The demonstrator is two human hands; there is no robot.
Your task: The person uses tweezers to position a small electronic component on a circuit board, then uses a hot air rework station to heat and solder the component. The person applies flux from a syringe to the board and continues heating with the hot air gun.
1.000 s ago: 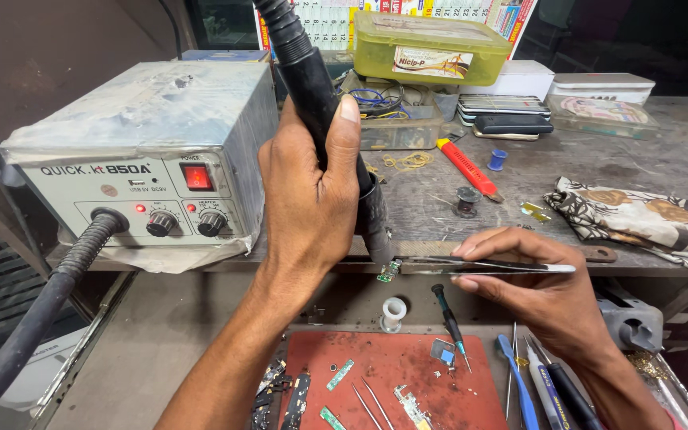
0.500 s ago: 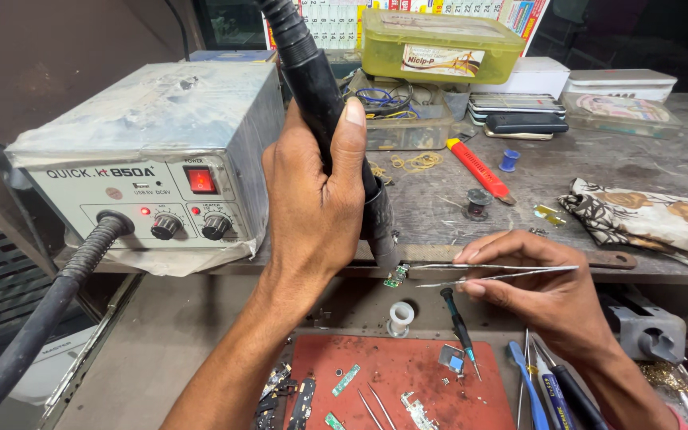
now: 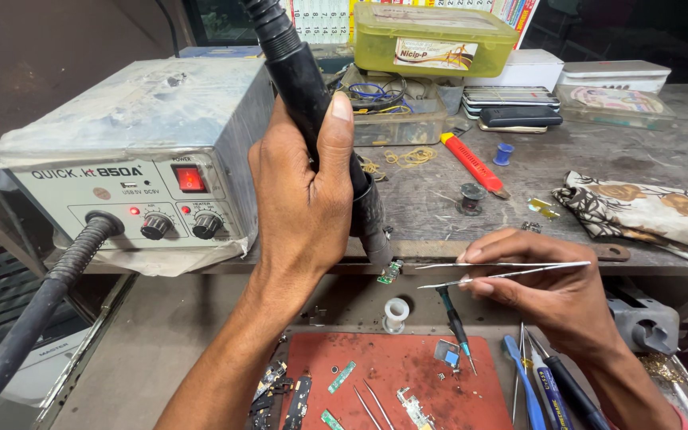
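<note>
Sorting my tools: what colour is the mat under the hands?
Red mat, seen in the head view.

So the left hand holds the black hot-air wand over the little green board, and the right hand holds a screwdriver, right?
Not quite. The head view shows the right hand holding metal tweezers, not a screwdriver. The left hand does hold the black hot-air wand over the little green board.

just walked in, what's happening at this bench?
A person works at a cluttered repair bench. The left hand grips a black hot-air wand, nozzle pointing down at a small green circuit board at the bench edge. The right hand holds metal tweezers, tips apart and aimed at the board, not touching it. The grey rework station at left has its red switch lit. A red mat with small parts lies below.
</note>
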